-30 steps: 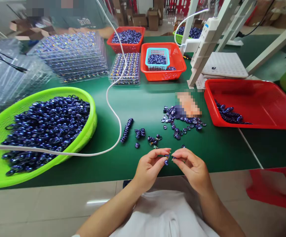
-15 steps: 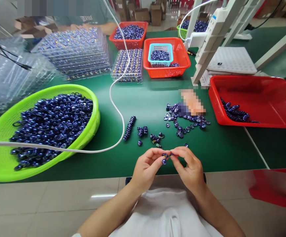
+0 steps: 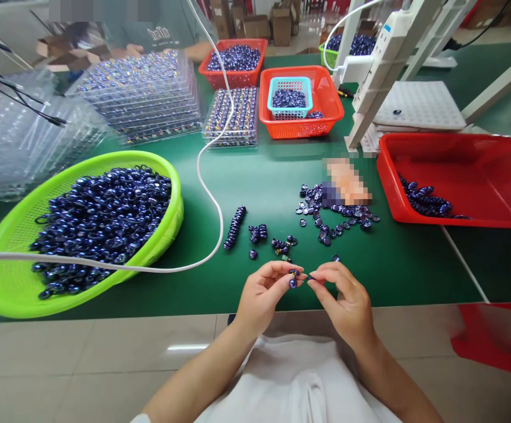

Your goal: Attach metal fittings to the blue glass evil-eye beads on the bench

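Observation:
My left hand [image 3: 260, 296] pinches a small shiny dark-blue ring-like piece [image 3: 293, 281], with a bit of yellow showing on it. Close beside it, my right hand [image 3: 347, 296] is closed at the fingertips on a tiny dark piece [image 3: 310, 278], mostly hidden by the fingers. Both hands are over the front edge of the green table [image 3: 211, 294]. Just beyond them lie a short cluster of blue rings [image 3: 280, 245] and a single blue piece [image 3: 335, 258]. Farther left are a longer row of stacked rings [image 3: 236, 228] and a small stacked group [image 3: 257, 233].
A green basket [image 3: 176, 202] heaped with blue rings stands left, crossed by a white cable [image 3: 213, 197]. Loose blue caps [image 3: 326, 235] lie right of centre. A red tray [image 3: 480, 176] is at right. Stacked clear trays [image 3: 149, 111] and a person [image 3: 158, 29] are at the back.
My fingertips have drawn slightly apart, the right hand shifting a little to the right with the tiny dark piece. The whole view has also moved slightly.

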The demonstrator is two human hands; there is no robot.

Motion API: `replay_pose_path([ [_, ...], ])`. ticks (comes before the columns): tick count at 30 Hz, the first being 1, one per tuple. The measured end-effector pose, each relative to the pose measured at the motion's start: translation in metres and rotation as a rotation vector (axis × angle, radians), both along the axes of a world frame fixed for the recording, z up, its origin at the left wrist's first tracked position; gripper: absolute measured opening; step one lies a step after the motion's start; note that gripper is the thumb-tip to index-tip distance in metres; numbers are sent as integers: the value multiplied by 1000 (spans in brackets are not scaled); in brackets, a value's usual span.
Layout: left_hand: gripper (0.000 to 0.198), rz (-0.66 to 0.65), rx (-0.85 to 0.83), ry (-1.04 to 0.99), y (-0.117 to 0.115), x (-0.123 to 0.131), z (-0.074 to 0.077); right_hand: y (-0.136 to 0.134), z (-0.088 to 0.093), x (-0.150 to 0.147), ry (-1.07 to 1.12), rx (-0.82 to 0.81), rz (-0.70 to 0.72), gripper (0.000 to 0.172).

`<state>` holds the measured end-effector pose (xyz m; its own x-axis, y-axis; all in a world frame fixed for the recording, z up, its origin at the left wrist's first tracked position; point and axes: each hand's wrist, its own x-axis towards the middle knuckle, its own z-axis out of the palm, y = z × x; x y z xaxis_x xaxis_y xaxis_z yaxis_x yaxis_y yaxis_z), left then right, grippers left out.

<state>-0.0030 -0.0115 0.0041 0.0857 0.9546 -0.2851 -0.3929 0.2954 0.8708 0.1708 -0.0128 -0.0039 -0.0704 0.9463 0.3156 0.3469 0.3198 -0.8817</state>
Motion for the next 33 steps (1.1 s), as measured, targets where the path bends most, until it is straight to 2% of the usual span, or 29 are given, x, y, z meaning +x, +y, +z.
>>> replay_pose_path([
  [6, 23, 28, -29, 23, 1, 4, -10, -4, 1, -7, 249, -207, 37, 6],
  [9, 23, 43, -35, 33, 1, 5, -7, -4, 0, -11, 281, -226, 5, 7],
  [14, 23, 76, -17, 174, 0, 6, 2, -3, 1, -12, 323, -280, 8, 7],
  [20, 13, 71, 209, 349, -1, 5, 5, 2, 4, -14, 400, -336, 9, 7],
  [26, 23, 10, 437, 415, -3, 4, 4, 2, 2, -14, 441, -342, -14, 7],
  [30, 25, 15, 514, 442, -2, 3, 3, 1, 1, -13, 442, -361, 12, 9],
  [33, 20, 42, 509, 449, -2, 3, 3, 1, -1, -12, 460, -413, 91, 16],
])
